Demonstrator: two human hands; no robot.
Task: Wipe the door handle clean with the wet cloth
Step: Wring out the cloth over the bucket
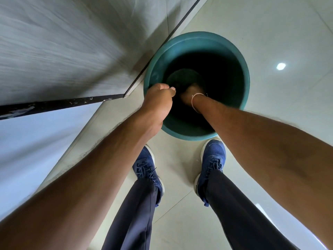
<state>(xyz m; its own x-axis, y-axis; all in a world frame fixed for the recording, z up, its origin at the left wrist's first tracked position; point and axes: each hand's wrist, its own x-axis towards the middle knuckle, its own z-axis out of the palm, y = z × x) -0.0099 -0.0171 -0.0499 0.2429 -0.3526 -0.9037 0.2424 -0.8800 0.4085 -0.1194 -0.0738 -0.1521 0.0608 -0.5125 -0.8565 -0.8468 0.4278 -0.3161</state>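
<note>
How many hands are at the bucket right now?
2. The left hand grips the near-left rim of the teal bucket; the right hand reaches down inside it, fingers lost in the dark interior.

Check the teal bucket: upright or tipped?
Upright. The teal bucket stands on the floor tiles, mouth open towards the camera. The left hand grips its rim; the right hand reaches inside. Contents too dark to tell.

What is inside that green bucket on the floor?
The right hand reaches down into the green bucket, while the left hand grips its near rim. The inside is dark, with a round bottom faintly visible. Whether it holds a cloth or water cannot be told.
</note>
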